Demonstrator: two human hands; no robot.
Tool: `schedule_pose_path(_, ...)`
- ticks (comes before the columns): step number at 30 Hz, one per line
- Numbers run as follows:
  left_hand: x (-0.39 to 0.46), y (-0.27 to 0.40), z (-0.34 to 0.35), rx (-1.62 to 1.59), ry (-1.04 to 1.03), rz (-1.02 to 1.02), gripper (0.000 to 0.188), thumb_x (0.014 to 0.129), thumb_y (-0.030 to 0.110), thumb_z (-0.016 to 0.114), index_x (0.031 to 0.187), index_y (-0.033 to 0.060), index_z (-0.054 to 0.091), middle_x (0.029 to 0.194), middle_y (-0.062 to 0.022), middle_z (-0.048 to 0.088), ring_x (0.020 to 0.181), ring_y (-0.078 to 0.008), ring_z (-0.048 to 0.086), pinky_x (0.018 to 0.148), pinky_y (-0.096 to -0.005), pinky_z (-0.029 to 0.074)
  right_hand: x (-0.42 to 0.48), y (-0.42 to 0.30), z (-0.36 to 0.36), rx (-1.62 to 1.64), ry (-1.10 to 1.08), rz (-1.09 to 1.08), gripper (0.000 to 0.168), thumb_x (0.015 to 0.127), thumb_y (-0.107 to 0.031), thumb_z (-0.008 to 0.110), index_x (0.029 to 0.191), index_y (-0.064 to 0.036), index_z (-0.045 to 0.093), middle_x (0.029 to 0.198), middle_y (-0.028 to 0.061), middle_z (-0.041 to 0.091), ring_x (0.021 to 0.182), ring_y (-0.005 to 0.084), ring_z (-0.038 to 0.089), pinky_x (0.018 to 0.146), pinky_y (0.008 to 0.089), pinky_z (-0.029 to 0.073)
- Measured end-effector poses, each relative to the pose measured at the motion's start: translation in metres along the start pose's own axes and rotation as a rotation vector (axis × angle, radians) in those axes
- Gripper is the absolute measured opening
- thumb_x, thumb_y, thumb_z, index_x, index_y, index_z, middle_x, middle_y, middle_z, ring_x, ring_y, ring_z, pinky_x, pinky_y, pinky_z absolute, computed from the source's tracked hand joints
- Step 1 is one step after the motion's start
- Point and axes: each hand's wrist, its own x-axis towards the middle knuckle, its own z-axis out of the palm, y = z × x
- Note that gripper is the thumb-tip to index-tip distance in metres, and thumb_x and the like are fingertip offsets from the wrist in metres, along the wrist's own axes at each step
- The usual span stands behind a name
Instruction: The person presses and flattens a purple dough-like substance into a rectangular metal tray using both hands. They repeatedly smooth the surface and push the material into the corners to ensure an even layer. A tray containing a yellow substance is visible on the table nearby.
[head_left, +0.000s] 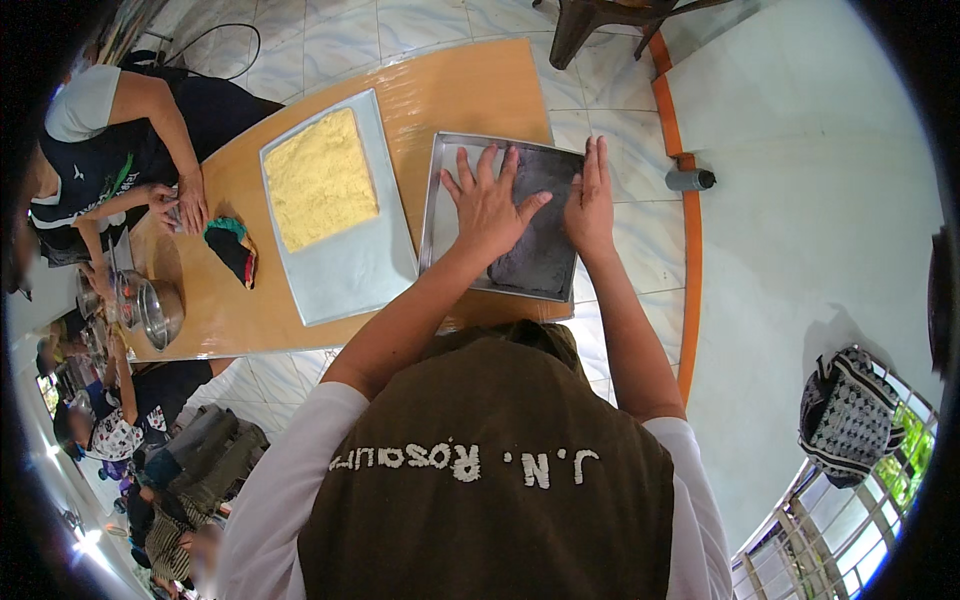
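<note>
A square metal baking pan (525, 294) lies before me near the table's right end. Its left part looks pale and its right part dark grey. My left hand (491, 199), fingers spread, reaches over the inside of the pan, holding nothing. Along the pan's right rim stands my right hand (590, 202), its straight fingers together and its palm side against or close to the rim. To the left a pale flat tray (345, 281) carries a flat rectangular slab of yellow crumbly food (322, 180). Whether my left palm presses on the pan's bottom cannot be told.
A bundled dark, green and red cloth (234, 247) and steel bowls (160, 315) are on the wooden table (465, 90). Several people work at the left. A wall (780, 225) with a grey cylinder (688, 179) rises at the right; a plastic stool (600, 22) stands beyond the table.
</note>
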Motion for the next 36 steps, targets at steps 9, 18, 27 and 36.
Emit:
schedule_pose_path(9,-0.004,-0.006,0.010,-0.035,0.026,-0.032,0.084,0.085,0.071,0.042,0.144,0.0107,0.038,0.151,-0.0177,0.023,0.138,-0.0529,0.009,0.105,-0.0707,0.001,-0.007,0.003,0.001,0.225,0.003,0.228,0.048,0.097,-0.008,0.041,0.145,-0.005,0.033,0.140,0.0219,0.045,0.128,0.0375,0.045,0.103,0.0396,0.039)
schedule_pose_path(18,0.009,0.004,0.011,-0.144,0.045,-0.156,0.082,0.086,0.070,0.044,0.136,0.0055,0.050,0.145,-0.0148,0.031,0.136,-0.0497,0.014,0.106,-0.0692,0.002,-0.006,0.004,0.000,0.126,0.000,0.185,0.048,0.097,-0.008,0.040,0.144,-0.006,0.034,0.135,0.0244,0.049,0.121,0.0422,0.049,0.097,0.0427,0.043)
schedule_pose_path(27,0.009,0.008,0.004,-0.177,0.082,-0.167,0.079,0.085,0.070,0.045,0.131,0.0060,0.054,0.142,-0.0120,0.035,0.133,-0.0489,0.019,0.105,-0.0693,0.006,-0.007,0.005,0.002,0.125,0.008,0.175,0.048,0.096,-0.008,0.041,0.144,-0.005,0.034,0.131,0.0268,0.051,0.118,0.0421,0.051,0.097,0.0431,0.043)
schedule_pose_path(36,0.011,0.003,-0.002,0.053,0.128,0.016,0.073,0.084,0.071,0.046,0.130,0.0151,0.058,0.137,-0.0136,0.040,0.128,-0.0477,0.028,0.103,-0.0714,0.009,-0.005,0.004,0.001,0.072,0.009,0.165,0.049,0.096,-0.008,0.042,0.144,-0.005,0.034,0.127,0.0299,0.052,0.113,0.0440,0.053,0.094,0.0451,0.044)
